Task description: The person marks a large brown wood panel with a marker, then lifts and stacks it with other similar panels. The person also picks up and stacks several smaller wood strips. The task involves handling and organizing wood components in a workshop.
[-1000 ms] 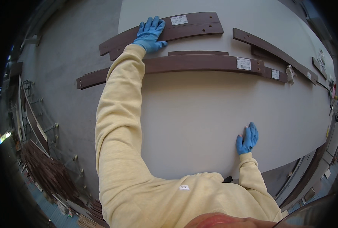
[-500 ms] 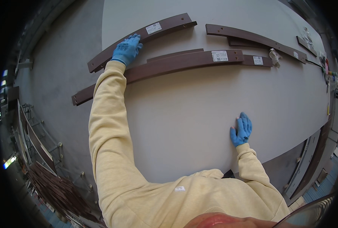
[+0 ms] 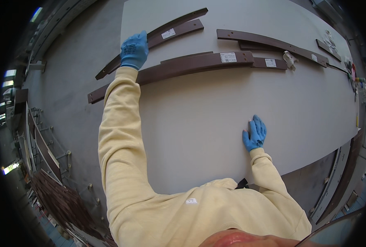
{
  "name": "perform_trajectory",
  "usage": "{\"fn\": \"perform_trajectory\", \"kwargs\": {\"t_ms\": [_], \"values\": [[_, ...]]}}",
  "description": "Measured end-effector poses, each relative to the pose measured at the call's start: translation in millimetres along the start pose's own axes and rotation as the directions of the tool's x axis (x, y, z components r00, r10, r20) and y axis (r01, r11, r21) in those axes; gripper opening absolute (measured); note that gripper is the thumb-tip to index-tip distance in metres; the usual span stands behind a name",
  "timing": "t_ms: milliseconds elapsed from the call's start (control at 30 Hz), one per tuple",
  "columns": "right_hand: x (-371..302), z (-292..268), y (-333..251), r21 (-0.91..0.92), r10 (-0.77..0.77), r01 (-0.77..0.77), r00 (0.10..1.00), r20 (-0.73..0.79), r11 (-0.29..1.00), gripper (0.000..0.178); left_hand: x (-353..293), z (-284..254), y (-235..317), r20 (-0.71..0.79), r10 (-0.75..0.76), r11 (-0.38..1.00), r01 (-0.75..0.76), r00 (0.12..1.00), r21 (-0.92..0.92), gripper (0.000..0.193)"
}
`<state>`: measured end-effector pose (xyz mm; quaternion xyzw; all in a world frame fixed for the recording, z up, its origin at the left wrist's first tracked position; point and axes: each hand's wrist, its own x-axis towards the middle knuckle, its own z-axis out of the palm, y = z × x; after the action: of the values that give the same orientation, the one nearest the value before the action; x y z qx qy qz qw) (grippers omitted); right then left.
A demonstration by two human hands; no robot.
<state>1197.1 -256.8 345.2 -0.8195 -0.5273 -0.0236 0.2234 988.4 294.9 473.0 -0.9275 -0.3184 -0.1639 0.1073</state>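
At the far left of the pale table, my left hand, in a blue glove, is closed around a narrow dark brown slat. This slat is slightly curved and runs up behind a second brown slat that carries a white label. My fingertips are partly hidden, so whether they also touch the labelled slat I cannot tell. A longer labelled brown slat lies just nearer to me, passing beneath my left wrist. My right hand, also blue-gloved, rests flat on the table with fingers stretched out, holding nothing.
More brown slats lie at the back right, with a crumpled whitish piece beside them. A short brown strip and small tools sit near the right edge. Stacked brown slats stand on the lower left.
My left hand has turned and closed on the narrow slat, which now shows apart behind the labelled one. My right hand stays flat on the table. The whole view has shifted slightly.
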Motion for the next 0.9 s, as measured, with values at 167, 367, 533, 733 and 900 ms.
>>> {"fn": "perform_trajectory", "kwargs": {"t_ms": [167, 367, 533, 733, 900], "values": [[-5, -2, 8, -0.003, -0.017, 0.017, 0.999, -0.032, 1.0, 0.049, -74, -81, 45, -0.287, 0.122, 0.983, -0.155, 0.95, -0.094, 0.042], [-10, -7, 9, 0.037, -0.015, 0.017, 0.999, -0.051, 0.999, 0.047, -189, -113, 114, -0.097, 0.068, 0.976, -0.086, 0.993, -0.199, 0.046], [-16, -5, 13, 0.024, -0.031, 0.033, 0.996, -0.086, 0.999, 0.047, -231, -120, 147, 0.016, 0.074, 0.986, -0.071, 0.997, -0.149, 0.046], [8, -3, 8, 0.077, -0.059, 0.063, 0.997, -0.056, 0.995, 0.054, -255, -139, 151, 0.068, 0.017, 0.992, -0.008, 0.998, -0.129, 0.048], [169, -3, -39, 0.083, -0.381, 0.42, 0.877, -0.292, 0.904, 0.066, -280, -143, 149, 0.074, -0.039, 0.994, 0.046, 0.996, -0.103, 0.049]]}}
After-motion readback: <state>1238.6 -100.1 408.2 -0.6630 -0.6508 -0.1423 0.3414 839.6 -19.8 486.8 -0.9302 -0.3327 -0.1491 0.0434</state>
